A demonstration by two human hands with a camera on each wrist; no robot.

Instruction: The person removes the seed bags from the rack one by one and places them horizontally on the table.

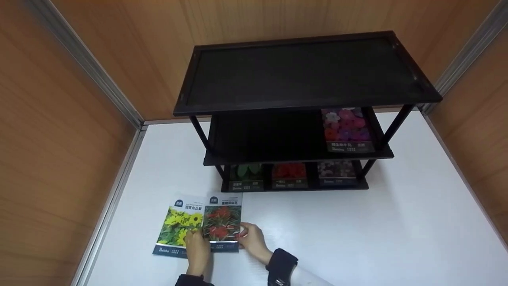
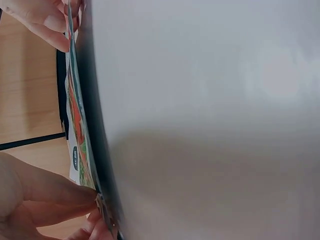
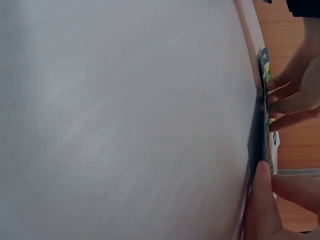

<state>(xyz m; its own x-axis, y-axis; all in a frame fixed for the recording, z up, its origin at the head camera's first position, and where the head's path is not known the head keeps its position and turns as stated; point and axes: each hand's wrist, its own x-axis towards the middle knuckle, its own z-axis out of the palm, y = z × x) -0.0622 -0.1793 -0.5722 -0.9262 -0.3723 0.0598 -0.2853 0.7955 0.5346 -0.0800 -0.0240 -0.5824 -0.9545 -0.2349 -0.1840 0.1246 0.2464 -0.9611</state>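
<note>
Two seed packets lie side by side above the front left of the white table. One is a sunflower seed packet (image 1: 174, 222) with yellow blooms. Overlapping its right edge is a red-flower seed packet (image 1: 222, 218). My left hand (image 1: 197, 248) grips the lower right part of the sunflower packet, where the two meet; its fingers partly cover that overlap. At the red-flower packet's right edge, my right hand (image 1: 253, 240) pinches it between thumb and fingers. The wrist views show the packets edge-on, with both hands (image 2: 45, 200) (image 3: 290, 205) at their edges.
A black three-tier rack (image 1: 293, 75) stands behind the packets. Its middle shelf holds a petunia-like flower packet (image 1: 347, 129) at the right. On the bottom shelf sit a green-leaf packet (image 1: 247, 176), a red packet (image 1: 289, 174) and a pale-flower packet (image 1: 337, 172). Wooden panels (image 1: 59, 159) enclose the table.
</note>
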